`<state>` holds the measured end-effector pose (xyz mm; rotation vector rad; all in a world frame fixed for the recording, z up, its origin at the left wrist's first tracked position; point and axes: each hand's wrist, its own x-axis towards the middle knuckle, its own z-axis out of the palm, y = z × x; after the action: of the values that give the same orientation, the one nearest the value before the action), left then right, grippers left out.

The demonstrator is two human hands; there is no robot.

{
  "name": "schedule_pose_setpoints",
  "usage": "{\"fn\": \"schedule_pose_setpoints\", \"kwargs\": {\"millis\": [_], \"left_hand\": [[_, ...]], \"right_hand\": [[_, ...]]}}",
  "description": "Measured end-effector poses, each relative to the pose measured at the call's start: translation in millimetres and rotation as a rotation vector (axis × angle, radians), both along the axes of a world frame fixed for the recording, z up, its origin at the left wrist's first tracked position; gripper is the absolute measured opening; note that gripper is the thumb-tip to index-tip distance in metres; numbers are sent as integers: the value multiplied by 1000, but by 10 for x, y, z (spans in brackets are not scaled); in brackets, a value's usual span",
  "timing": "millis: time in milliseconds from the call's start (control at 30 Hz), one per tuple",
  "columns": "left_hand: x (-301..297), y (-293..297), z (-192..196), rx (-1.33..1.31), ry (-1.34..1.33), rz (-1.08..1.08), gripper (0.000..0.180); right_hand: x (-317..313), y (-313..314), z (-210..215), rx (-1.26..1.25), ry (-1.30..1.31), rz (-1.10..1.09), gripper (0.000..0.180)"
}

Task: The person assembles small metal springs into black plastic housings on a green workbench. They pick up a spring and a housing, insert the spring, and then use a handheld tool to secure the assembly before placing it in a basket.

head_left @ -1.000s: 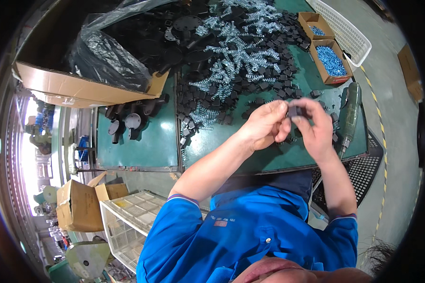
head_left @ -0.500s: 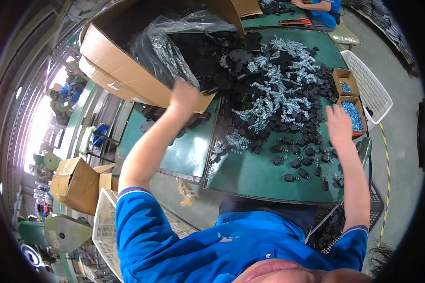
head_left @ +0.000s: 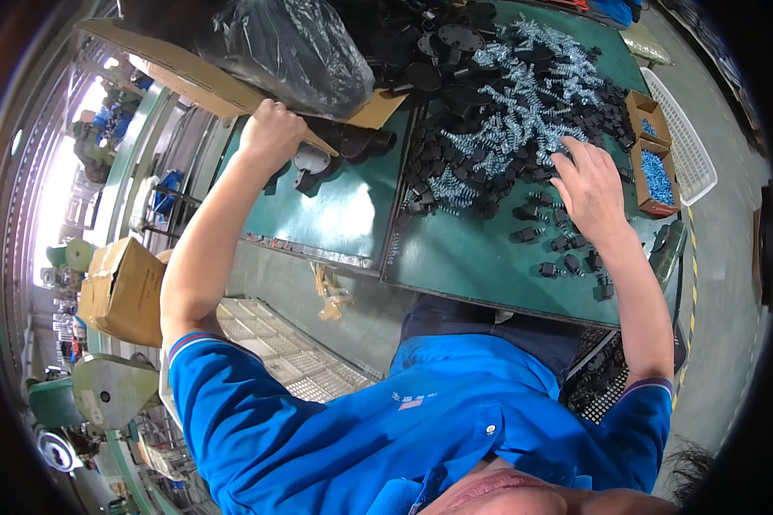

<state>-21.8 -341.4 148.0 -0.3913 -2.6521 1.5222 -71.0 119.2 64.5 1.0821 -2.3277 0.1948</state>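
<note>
My left hand is closed on the front edge of a large cardboard box at the upper left. Inside the box, a crumpled clear plastic bag lies against its open side. My right hand reaches over the table with fingers apart, holding nothing I can see. Under and beyond its fingertips lie a heap of metal springs and many small black blocks, some with springs attached. Larger black round-flanged parts are piled at the box's mouth. Below the box edge rests a flanged part.
Two small cartons of blue pieces stand at the green table's right edge, beside a white plastic basket. At the lower left are a white crate and a closed cardboard box. Machines line the far left.
My left hand has shifted left along the box edge, away from the bag's corner. The right hand has moved left from near the small cartons to the springs. The view has shifted too.
</note>
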Motion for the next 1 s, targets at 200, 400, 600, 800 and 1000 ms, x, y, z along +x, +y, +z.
{"fn": "schedule_pose_setpoints", "kwargs": {"millis": [200,400,600,800,1000], "left_hand": [[784,-694,-195,119,21,22,15],[1189,-1326,-558,431,210,-60,36],[1272,-1099,-1008,179,292,255,42],[65,-256,-1474,999,245,328,49],[-253,-597,-1973,1002,205,235,55]], "right_hand": [[81,-111,-41,-9,-18,44,36],[257,201,-55,-47,-22,-39,37],[659,555,-300,-149,-133,-72,28],[926,877,-438,-191,-25,-170,21],[864,2280,-107,-341,-351,-960,36]]}}
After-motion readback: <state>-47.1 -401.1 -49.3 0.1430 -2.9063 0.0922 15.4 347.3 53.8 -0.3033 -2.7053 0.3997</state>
